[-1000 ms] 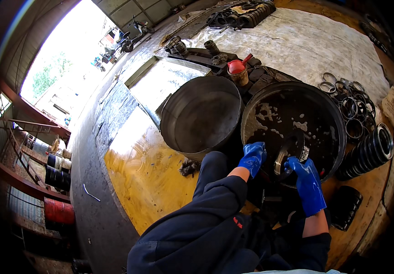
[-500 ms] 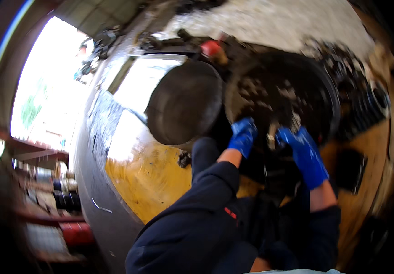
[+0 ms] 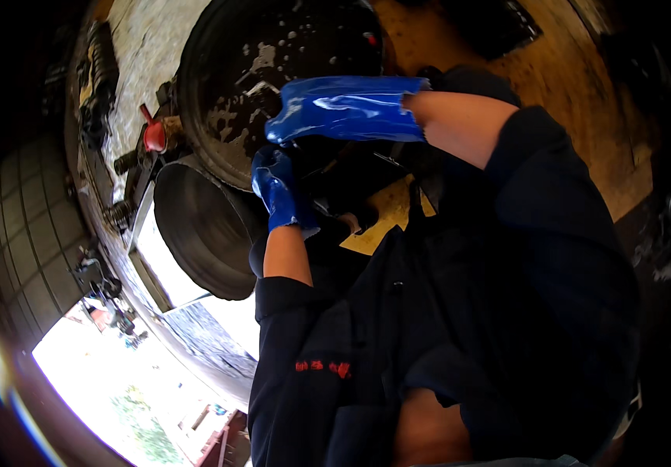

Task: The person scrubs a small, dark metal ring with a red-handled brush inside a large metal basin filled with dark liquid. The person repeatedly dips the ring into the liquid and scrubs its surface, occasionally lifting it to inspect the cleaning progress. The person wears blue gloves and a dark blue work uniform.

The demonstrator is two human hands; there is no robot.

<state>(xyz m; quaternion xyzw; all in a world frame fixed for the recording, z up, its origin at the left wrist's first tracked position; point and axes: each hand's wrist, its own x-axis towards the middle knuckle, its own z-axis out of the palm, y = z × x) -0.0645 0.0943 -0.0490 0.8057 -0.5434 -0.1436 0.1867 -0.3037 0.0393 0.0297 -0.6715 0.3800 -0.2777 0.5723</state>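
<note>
Both my hands wear wet blue rubber gloves and meet at the near rim of a wide black tub [image 3: 192, 101] of dark liquid with foam patches. My left hand [image 3: 275, 180] is closed, its fingers curled in; whatever it holds is hidden. Just above it my right hand [image 3: 300, 115] reaches across from the right, with its fingers bent down toward the left hand. The back of the right glove hides most of those fingers and anything between them. Beneath my hands lies a dark area whose details I cannot make out.
A second dark round tub [image 3: 207, 229] stands left of my left forearm. Beyond it are a red-topped object [image 3: 153, 134] and greasy metal parts [image 3: 121, 214]. A coil spring [image 3: 102, 62] lies at the far left. A dark box-like object [image 3: 499, 27] sits at the upper right.
The view has swung round, so the tubs now appear further left and tilted. My hands, apart before with a pale piece between them, are now close together; that piece no longer shows.
</note>
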